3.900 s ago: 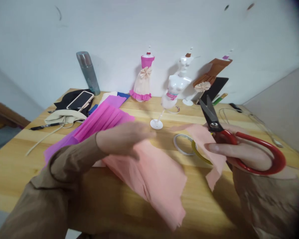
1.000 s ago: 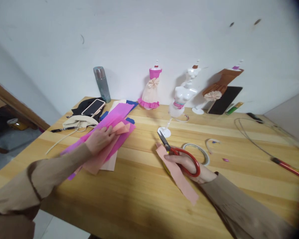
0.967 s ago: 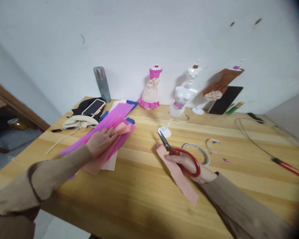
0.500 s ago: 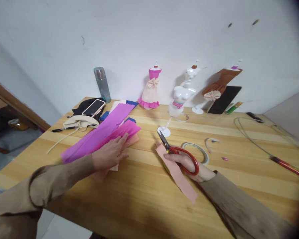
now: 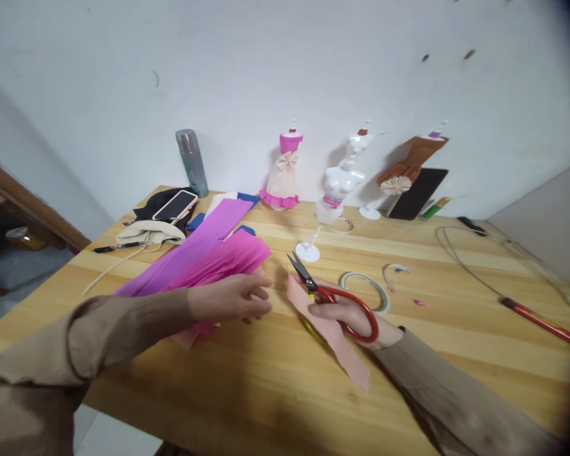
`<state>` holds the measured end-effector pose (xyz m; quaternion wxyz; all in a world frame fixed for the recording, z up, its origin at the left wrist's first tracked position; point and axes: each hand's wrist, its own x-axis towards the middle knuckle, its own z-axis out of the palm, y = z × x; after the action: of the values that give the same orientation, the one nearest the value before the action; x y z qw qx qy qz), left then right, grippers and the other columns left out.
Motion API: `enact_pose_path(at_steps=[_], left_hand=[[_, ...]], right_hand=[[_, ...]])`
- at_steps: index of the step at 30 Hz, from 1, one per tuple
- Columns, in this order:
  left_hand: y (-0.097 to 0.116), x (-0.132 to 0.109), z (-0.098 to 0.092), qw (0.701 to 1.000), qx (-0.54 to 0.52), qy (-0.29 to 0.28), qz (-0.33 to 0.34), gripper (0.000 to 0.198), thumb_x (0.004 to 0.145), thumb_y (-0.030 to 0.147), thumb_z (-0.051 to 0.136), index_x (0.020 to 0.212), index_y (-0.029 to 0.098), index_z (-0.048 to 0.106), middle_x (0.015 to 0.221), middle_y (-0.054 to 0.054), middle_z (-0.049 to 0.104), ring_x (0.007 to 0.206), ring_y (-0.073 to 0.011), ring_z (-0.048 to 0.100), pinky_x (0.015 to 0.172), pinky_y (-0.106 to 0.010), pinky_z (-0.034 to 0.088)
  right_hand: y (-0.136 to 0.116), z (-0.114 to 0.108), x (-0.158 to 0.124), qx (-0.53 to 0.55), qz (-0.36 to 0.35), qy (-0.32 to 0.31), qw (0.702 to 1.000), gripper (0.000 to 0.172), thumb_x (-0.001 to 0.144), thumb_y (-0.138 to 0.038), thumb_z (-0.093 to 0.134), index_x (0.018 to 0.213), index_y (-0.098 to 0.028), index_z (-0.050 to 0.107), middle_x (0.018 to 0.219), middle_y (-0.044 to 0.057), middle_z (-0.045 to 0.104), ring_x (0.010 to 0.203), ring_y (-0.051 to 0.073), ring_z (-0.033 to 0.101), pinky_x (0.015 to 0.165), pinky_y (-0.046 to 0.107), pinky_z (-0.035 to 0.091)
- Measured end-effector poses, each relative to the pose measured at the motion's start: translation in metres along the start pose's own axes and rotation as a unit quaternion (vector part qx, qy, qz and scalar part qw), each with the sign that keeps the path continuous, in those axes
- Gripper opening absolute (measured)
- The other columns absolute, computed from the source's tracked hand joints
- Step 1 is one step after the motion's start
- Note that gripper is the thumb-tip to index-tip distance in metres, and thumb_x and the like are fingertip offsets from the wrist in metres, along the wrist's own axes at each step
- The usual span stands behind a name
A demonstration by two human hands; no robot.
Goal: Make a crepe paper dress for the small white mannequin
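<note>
My right hand (image 5: 344,310) holds red-handled scissors (image 5: 368,324), their dark blades slightly apart and pointing away to the left. Its thumb also pins a peach crepe paper strip (image 5: 335,335), whose loose end hangs toward me. Something yellow-green (image 5: 316,332) shows under the strip, partly hidden. My left hand (image 5: 232,297) is open and empty, fingers loosely bent, between the strip and the coloured sheets. Beside and behind it lie a pink crepe paper sheet (image 5: 228,256) and a purple crepe paper sheet (image 5: 190,244). A peach piece (image 5: 185,335) peeks out under my left wrist.
A small white mannequin (image 5: 339,183) stands ahead; others wear a pink-and-cream dress (image 5: 285,171) and a brown dress (image 5: 415,161). A roll of tape (image 5: 384,297) lies near my right hand. Left are a phone (image 5: 175,206) and bottle (image 5: 192,164); right, a red tool with cable (image 5: 541,320).
My left hand has come off the pink sheet and moved right, toward the strip. My right hand still grips the scissors and strip, shifted slightly left. The view has turned a little.
</note>
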<state>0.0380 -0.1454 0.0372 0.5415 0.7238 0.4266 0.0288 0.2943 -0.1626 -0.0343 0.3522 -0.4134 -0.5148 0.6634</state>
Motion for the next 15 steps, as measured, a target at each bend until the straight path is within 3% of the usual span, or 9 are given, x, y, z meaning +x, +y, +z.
enact_pose_path(at_steps=[2, 4, 7, 9, 10, 12, 13, 15], left_hand=[[-0.006, 0.011, 0.005, 1.000, -0.007, 0.013, 0.010, 0.044, 0.089, 0.034, 0.053, 0.126, 0.009, 0.058, 0.091, -0.009, 0.071, 0.079, -0.0187, 0.069, 0.070, -0.031, 0.057], [-0.009, 0.013, 0.003, 0.988, 0.085, 0.105, 0.076, 0.032, 0.090, 0.029, 0.052, 0.113, 0.011, 0.066, 0.094, -0.009, 0.072, 0.088, -0.0210, 0.069, 0.081, -0.035, 0.057], [-0.012, 0.009, -0.012, 0.902, 0.282, 0.289, 0.152, 0.035, 0.094, 0.027, 0.049, 0.123, 0.015, 0.062, 0.133, -0.013, 0.062, 0.127, -0.0273, 0.053, 0.111, -0.046, 0.040], [-0.021, 0.009, -0.021, 0.853, 0.380, 0.341, 0.109, 0.049, 0.094, 0.033, 0.050, 0.138, 0.012, 0.051, 0.151, -0.018, 0.045, 0.144, -0.0328, 0.033, 0.119, -0.053, 0.025], [-0.029, 0.011, -0.022, 0.844, 0.411, 0.338, 0.069, 0.057, 0.094, 0.038, 0.051, 0.144, 0.011, 0.045, 0.155, -0.020, 0.037, 0.147, -0.0357, 0.025, 0.120, -0.056, 0.022], [-0.048, 0.019, -0.019, 0.855, 0.438, 0.277, -0.005, 0.068, 0.094, 0.047, 0.048, 0.150, 0.010, 0.037, 0.158, -0.021, 0.029, 0.149, -0.0391, 0.018, 0.118, -0.059, 0.023], [-0.058, 0.023, -0.015, 0.865, 0.442, 0.235, -0.029, 0.068, 0.095, 0.051, 0.045, 0.150, 0.012, 0.037, 0.159, -0.020, 0.029, 0.149, -0.0396, 0.018, 0.117, -0.059, 0.024], [-0.072, 0.029, -0.008, 0.869, 0.450, 0.203, -0.050, 0.067, 0.095, 0.052, 0.046, 0.151, 0.016, 0.036, 0.160, -0.018, 0.026, 0.149, -0.0397, 0.016, 0.117, -0.062, 0.020]], right_hand=[[-0.002, 0.000, -0.001, -0.017, -0.006, -0.014, 1.000, 0.042, 0.072, -0.030, 0.075, 0.113, -0.023, 0.070, 0.092, 0.002, 0.071, 0.104, 0.027, 0.060, 0.101, 0.038, 0.039], [-0.005, 0.001, -0.002, -0.018, 0.001, -0.008, 1.000, 0.038, 0.072, -0.029, 0.074, 0.110, -0.024, 0.071, 0.091, 0.000, 0.071, 0.096, 0.026, 0.061, 0.098, 0.037, 0.042], [-0.008, 0.003, -0.001, 0.011, 0.031, 0.023, 0.999, 0.027, 0.069, -0.026, 0.075, 0.096, -0.024, 0.074, 0.075, -0.002, 0.066, 0.073, 0.020, 0.058, 0.084, 0.034, 0.047], [-0.008, 0.003, 0.000, 0.038, 0.052, 0.026, 0.998, 0.015, 0.070, -0.025, 0.075, 0.085, -0.023, 0.073, 0.070, -0.002, 0.064, 0.066, 0.018, 0.055, 0.078, 0.032, 0.047], [-0.007, 0.003, 0.001, 0.047, 0.059, 0.021, 0.997, 0.012, 0.071, -0.026, 0.074, 0.082, -0.022, 0.072, 0.070, -0.002, 0.064, 0.066, 0.017, 0.055, 0.077, 0.032, 0.047], [-0.003, 0.002, 0.002, 0.048, 0.060, 0.013, 0.997, 0.015, 0.071, -0.027, 0.075, 0.085, -0.022, 0.072, 0.073, -0.002, 0.065, 0.068, 0.018, 0.056, 0.077, 0.031, 0.047], [-0.002, 0.001, 0.003, 0.045, 0.057, 0.012, 0.997, 0.020, 0.071, -0.027, 0.075, 0.090, -0.022, 0.072, 0.076, -0.002, 0.066, 0.071, 0.018, 0.057, 0.077, 0.031, 0.047], [0.001, 0.000, 0.003, 0.040, 0.051, 0.011, 0.998, 0.031, 0.070, -0.029, 0.076, 0.099, -0.022, 0.072, 0.081, -0.001, 0.068, 0.077, 0.019, 0.060, 0.077, 0.031, 0.047]])
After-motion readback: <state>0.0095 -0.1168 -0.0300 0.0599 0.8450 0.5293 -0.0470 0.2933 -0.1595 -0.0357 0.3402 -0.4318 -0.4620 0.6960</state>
